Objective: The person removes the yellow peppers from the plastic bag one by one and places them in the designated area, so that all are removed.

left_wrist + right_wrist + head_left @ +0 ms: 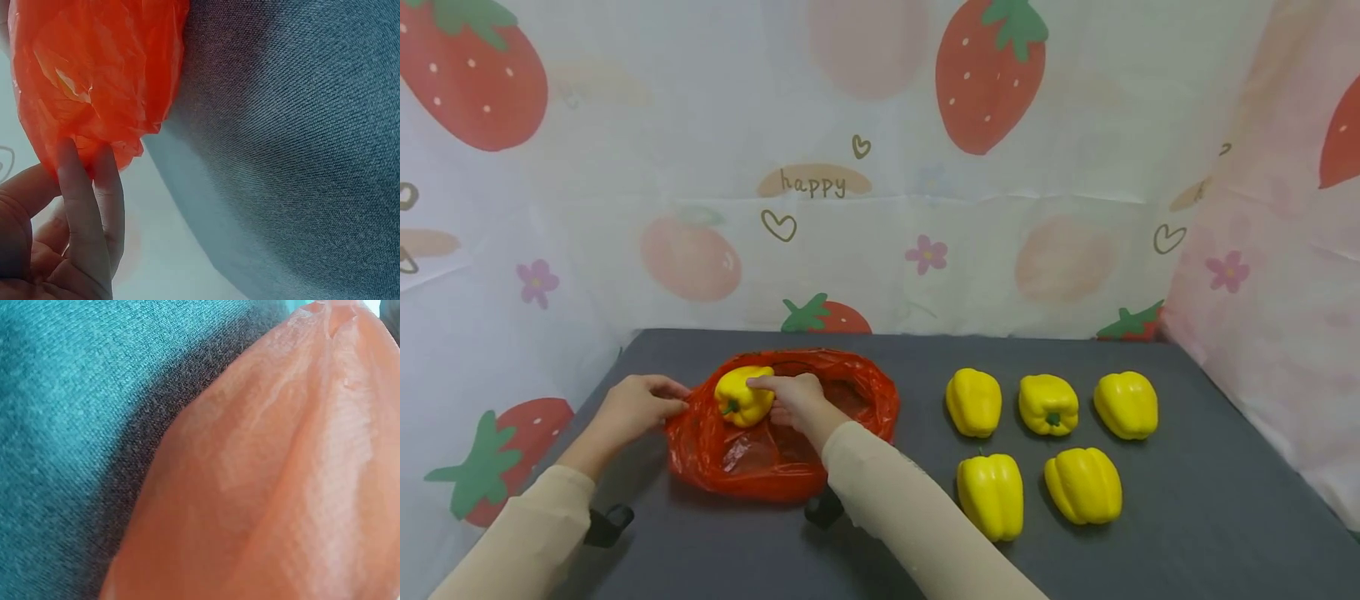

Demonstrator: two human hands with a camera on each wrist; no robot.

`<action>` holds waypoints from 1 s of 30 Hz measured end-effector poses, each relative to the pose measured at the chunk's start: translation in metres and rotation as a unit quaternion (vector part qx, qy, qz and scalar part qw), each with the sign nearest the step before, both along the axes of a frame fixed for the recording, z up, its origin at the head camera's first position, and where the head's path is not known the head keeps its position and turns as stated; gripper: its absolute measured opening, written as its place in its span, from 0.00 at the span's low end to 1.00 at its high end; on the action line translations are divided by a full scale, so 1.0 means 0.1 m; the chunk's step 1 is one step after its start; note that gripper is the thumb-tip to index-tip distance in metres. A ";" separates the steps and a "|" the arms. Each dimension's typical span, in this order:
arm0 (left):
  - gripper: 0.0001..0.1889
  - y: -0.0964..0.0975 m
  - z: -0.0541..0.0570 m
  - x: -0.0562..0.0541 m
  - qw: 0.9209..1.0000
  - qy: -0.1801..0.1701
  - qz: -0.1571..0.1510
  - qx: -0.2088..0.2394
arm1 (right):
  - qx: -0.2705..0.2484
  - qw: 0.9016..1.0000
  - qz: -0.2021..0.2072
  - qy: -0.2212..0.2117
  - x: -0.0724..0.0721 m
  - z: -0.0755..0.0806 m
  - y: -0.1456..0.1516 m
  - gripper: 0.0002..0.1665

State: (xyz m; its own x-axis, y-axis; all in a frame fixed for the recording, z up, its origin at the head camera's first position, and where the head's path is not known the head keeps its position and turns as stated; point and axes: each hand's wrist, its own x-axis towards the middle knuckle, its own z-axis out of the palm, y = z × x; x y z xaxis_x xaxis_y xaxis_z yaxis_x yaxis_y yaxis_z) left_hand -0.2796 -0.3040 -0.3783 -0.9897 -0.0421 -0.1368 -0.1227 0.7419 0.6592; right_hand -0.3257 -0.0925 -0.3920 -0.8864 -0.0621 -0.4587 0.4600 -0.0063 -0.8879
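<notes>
A red plastic bag (pixel 752 483) lies spread on the table with its mouth facing up. At its left rim my left hand (pixel 638 407) pinches the plastic between thumb and fingers; the left wrist view shows the fingers (pixel 84 212) against the bag (pixel 106 69). My right hand (pixel 805 404) reaches over the bag's mouth and holds a yellow bell pepper (pixel 741 396), its green stem toward me, at the left inside of the opening. In the right wrist view the bag's wall (pixel 269 487) fills much of the picture and hides the right hand.
Several yellow bell peppers lie right of the bag in two rows, among them a back one (pixel 973 403) and a front one (pixel 991 497). The dark grey table (pixel 1210 500) meets a strawberry-print cloth (pixel 925 283) at the back and sides.
</notes>
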 end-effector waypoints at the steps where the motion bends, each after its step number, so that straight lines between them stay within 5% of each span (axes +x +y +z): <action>1: 0.19 0.00 0.00 0.00 1.000 0.001 0.000 -0.002 | 0.003 1.000 -0.007 0.000 0.00 0.00 -0.01 0.44; 30: 0.18 0.00 0.04 0.03 1.000 0.008 -0.011 -0.011 | 0.031 0.999 -0.017 0.003 0.02 -0.07 -0.20 0.45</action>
State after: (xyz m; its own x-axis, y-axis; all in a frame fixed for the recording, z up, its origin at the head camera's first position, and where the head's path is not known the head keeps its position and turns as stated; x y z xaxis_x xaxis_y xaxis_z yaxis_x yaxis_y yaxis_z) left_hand -0.2766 -0.3036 -0.3746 -0.9925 -0.0222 -0.1201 -0.0950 0.7583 0.6450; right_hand -0.3235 -0.1125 -0.3990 -0.8906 -0.0032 -0.4547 0.4544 0.0341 -0.8902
